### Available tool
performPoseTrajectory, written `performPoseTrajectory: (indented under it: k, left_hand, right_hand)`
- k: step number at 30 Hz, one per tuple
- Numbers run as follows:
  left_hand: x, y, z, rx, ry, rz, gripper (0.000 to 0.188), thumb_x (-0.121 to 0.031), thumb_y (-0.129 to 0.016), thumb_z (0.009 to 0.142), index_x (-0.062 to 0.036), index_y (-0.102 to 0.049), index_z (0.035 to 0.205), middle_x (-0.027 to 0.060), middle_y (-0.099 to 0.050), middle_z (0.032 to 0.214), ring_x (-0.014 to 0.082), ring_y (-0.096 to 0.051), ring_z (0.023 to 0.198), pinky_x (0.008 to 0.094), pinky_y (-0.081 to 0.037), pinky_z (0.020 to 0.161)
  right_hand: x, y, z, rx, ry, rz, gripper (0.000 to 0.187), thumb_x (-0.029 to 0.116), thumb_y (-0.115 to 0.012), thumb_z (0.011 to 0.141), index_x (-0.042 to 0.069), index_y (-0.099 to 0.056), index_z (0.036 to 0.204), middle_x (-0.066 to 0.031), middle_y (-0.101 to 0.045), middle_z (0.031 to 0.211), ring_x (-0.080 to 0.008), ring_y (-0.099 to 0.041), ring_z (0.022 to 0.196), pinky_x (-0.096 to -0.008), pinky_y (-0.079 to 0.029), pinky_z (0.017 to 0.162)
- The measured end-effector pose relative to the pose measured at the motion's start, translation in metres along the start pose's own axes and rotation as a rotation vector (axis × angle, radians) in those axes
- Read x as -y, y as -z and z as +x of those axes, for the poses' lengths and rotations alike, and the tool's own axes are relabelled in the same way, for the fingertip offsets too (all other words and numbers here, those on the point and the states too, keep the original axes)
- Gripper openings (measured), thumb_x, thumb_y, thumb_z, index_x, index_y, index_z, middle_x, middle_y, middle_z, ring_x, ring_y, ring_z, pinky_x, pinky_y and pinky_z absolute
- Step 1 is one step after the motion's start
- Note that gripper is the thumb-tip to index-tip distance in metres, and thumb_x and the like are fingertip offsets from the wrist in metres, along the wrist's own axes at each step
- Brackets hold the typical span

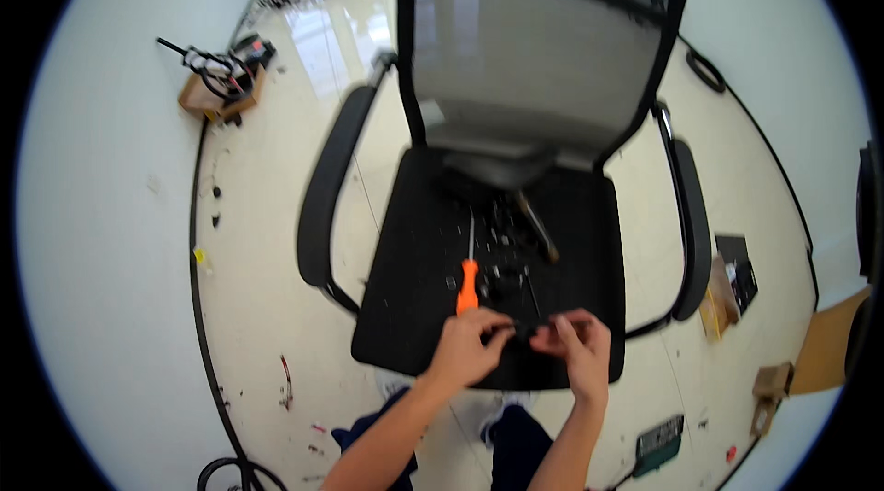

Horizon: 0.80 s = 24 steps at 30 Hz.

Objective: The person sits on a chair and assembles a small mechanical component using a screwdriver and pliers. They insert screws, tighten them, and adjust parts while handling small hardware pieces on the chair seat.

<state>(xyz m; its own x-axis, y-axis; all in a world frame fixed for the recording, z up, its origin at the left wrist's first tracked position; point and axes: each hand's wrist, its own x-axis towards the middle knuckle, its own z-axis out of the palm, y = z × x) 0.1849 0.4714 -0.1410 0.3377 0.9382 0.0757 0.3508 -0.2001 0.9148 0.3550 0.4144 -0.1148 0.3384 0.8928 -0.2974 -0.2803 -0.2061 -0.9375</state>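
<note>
Over the front of a black office chair seat (pixel 396 307), my two hands meet around a small dark part (pixel 524 331). My left hand (pixel 468 344) pinches it between thumb and fingers from one side. My right hand (pixel 578 344) has its fingers curled at the other side of it. The part is too small and dark to name. Just beyond my left hand lies a screwdriver (pixel 469 284) with an orange handle, its shaft pointing away from me. Small loose metal and black pieces (pixel 502 238) lie across the seat. A bicycle saddle (pixel 502 169) with a metal seatpost (pixel 538 226) rests near the backrest.
The chair's mesh backrest (pixel 539 58) rises beyond the seat, between two armrests (pixel 333 187). On the left floor stands a cardboard box (pixel 244 102) with bike parts. A green tool case (pixel 658 445) lies at the lower right, an open box (pixel 718 302) farther up.
</note>
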Motion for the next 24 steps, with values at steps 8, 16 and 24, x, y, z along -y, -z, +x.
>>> performPoseTrajectory:
  k: [8, 16, 24]
  left_hand:
    - [-0.014, 0.0, 0.012, 0.056, 0.05, -0.003, 0.014, -0.005, -0.067, 0.081, 0.0025, -0.07, 0.093, 0.0119, -0.065, 0.075, 0.0176, -0.058, 0.058, 0.029, -0.045, 0.054]
    - [0.001, -0.003, 0.013, 0.041, 0.116, -0.056, 0.014, -0.002, -0.07, 0.078, 0.0008, -0.071, 0.092, 0.0072, -0.065, 0.074, 0.0103, -0.051, 0.06, 0.0231, -0.041, 0.057]
    - [-0.009, -0.002, 0.011, 0.07, 0.092, -0.02, 0.015, -0.001, -0.07, 0.077, 0.0004, -0.071, 0.091, 0.0087, -0.066, 0.076, 0.0132, -0.054, 0.061, 0.0246, -0.043, 0.058]
  right_hand:
    - [0.0, 0.001, 0.004, -0.036, 0.032, 0.033, 0.022, 0.014, -0.055, 0.095, -0.008, -0.056, 0.096, -0.0216, -0.067, 0.086, -0.0272, -0.07, 0.076, -0.0313, -0.059, 0.07]
    - [-0.002, -0.004, 0.008, -0.015, 0.039, -0.015, 0.021, 0.013, -0.053, 0.096, -0.008, -0.058, 0.095, -0.0215, -0.067, 0.085, -0.0275, -0.07, 0.076, -0.0323, -0.059, 0.071]
    - [0.0, 0.002, 0.003, -0.053, -0.005, -0.036, 0.02, 0.011, -0.056, 0.094, -0.008, -0.059, 0.094, -0.0205, -0.067, 0.084, -0.0274, -0.07, 0.075, -0.0327, -0.06, 0.07]
